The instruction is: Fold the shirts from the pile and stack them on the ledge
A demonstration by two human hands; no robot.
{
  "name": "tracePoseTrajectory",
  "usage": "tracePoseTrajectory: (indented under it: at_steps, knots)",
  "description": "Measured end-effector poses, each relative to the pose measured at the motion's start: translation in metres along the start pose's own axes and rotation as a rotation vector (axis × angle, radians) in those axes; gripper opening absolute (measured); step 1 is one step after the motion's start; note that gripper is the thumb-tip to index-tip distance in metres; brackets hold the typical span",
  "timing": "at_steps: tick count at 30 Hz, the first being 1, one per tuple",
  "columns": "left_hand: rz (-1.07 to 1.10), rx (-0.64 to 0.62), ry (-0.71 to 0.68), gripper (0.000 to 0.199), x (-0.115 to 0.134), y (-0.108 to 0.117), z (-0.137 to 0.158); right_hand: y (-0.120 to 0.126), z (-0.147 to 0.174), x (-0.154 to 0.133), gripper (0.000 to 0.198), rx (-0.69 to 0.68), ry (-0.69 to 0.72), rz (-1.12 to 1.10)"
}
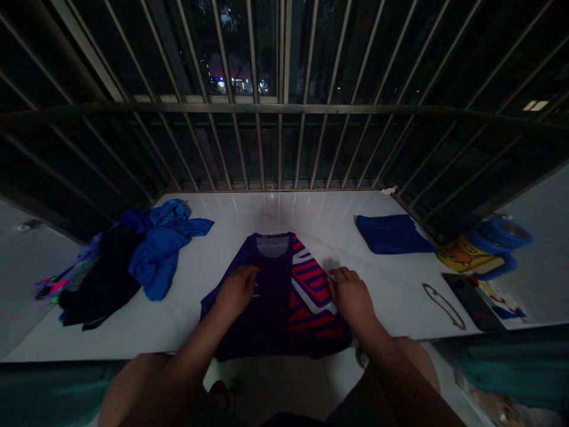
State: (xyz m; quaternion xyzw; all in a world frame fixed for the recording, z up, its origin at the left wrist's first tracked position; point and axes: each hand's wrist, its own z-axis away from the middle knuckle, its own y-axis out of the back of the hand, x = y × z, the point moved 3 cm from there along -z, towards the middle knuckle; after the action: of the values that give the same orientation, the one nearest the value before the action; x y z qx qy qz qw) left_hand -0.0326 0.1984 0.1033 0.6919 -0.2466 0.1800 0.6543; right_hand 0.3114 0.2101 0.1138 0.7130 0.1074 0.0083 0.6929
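A dark purple sleeveless shirt [273,296] with a red, white and purple striped panel lies in front of me, its neckline facing the window. Its lower edge reaches the front edge of the white ledge [275,210]. My left hand [237,290] is closed, its fingers pinched together on the left part of the shirt; the fingertips are partly hidden. On the other side, my right hand [353,293] pinches the striped panel's right edge between thumb and fingers.
To the left lies a heap of blue and black clothes [155,255]. A folded blue cloth [393,234] sits at the back right. Nearby are blue tape rolls [504,232], a cord loop [444,305] and a dark flat phone-like object [473,302]. Metal bars [280,108] line the window.
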Motion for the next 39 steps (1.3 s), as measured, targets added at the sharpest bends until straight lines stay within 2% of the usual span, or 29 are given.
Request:
tracePoseTrajectory:
  at_steps: [1,4,8,11,15,17,19,21,23,25,27,30,32,34,37,39]
  knots:
    - [-0.077,-0.020,0.099,0.039,-0.013,0.013,-0.021,0.005,-0.015,-0.006,0.035,0.008,0.014,-0.027]
    - [-0.162,-0.043,0.238,0.033,-0.041,0.037,-0.083,0.014,-0.067,-0.030,0.035,-0.033,0.025,-0.115]
    - [-0.194,-0.079,0.343,0.034,-0.058,0.037,-0.147,0.008,-0.135,-0.065,0.042,-0.042,0.016,-0.129]
    - [-0.161,-0.139,0.360,0.032,-0.060,0.028,-0.172,-0.006,-0.170,-0.081,0.045,-0.032,-0.024,-0.146]
    - [-0.053,-0.200,0.352,0.023,-0.055,0.024,-0.180,-0.015,-0.193,-0.086,0.026,0.020,0.060,-0.316]
    - [0.015,-0.181,0.335,0.016,-0.050,0.030,-0.168,-0.007,-0.189,-0.082,0.023,0.108,0.128,-0.403]
    - [0.078,-0.142,0.298,0.015,-0.046,0.040,-0.143,0.007,-0.169,-0.073,0.019,0.163,0.165,-0.427]
    - [0.136,-0.094,0.213,0.018,-0.042,0.051,-0.101,0.020,-0.132,-0.063,0.014,0.194,0.240,-0.451]
    - [0.190,-0.035,0.047,0.022,-0.039,0.057,-0.047,0.026,-0.080,-0.053,0.014,0.237,0.382,-0.493]
    - [0.172,-0.033,-0.060,0.017,-0.039,0.052,0.011,0.018,-0.024,-0.044,0.015,0.240,0.454,-0.477]
    - [0.114,-0.074,-0.146,0.009,-0.041,0.036,0.063,-0.005,0.028,-0.040,0.015,0.181,0.484,-0.380]
    - [-0.037,-0.122,-0.157,0.017,-0.045,0.011,0.113,-0.041,0.079,-0.039,0.018,0.070,0.468,-0.233]
    - [-0.100,-0.099,-0.153,0.021,-0.046,0.004,0.124,-0.050,0.091,-0.041,0.023,0.016,0.434,-0.207]
    - [-0.128,-0.026,-0.161,0.024,-0.045,0.006,0.120,-0.045,0.087,-0.043,0.023,0.013,0.405,-0.228]
    - [-0.187,0.087,-0.149,0.034,-0.043,0.012,0.094,-0.028,0.059,-0.045,0.023,0.091,0.337,-0.231]
    - [-0.233,0.062,-0.147,0.042,-0.043,0.007,0.073,-0.025,0.035,-0.044,0.033,0.115,0.266,-0.182]
